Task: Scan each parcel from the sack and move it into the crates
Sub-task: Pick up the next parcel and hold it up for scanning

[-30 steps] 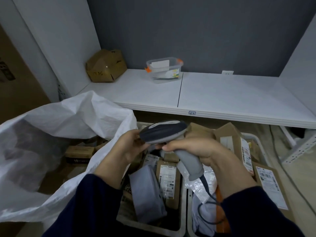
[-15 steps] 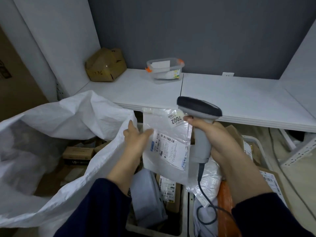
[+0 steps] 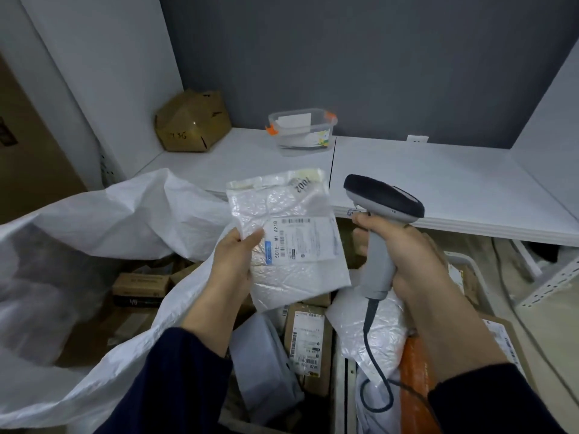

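Observation:
My left hand (image 3: 233,261) pinches a white bubble mailer parcel (image 3: 291,236) by its left edge, label facing me, held up above the crates. My right hand (image 3: 407,258) grips the handle of a grey barcode scanner (image 3: 380,214), its dark head to the right of the parcel. The big white sack (image 3: 103,233) lies open on the left with brown boxes (image 3: 141,285) inside. Below my hands, two crates (image 3: 340,380) hold brown boxes, grey and white mailers and an orange parcel (image 3: 416,386).
A white shelf (image 3: 423,180) runs behind the crates, carrying a crumpled cardboard box (image 3: 191,123) and a clear lidded container (image 3: 302,128). The scanner cable (image 3: 372,364) loops down into the right crate. A metal rack rail (image 3: 551,280) and cables lie at right.
My left hand lifted the white mailer up from behind the scanner and turned its label toward me. My right hand swung the scanner up and to the right of the parcel.

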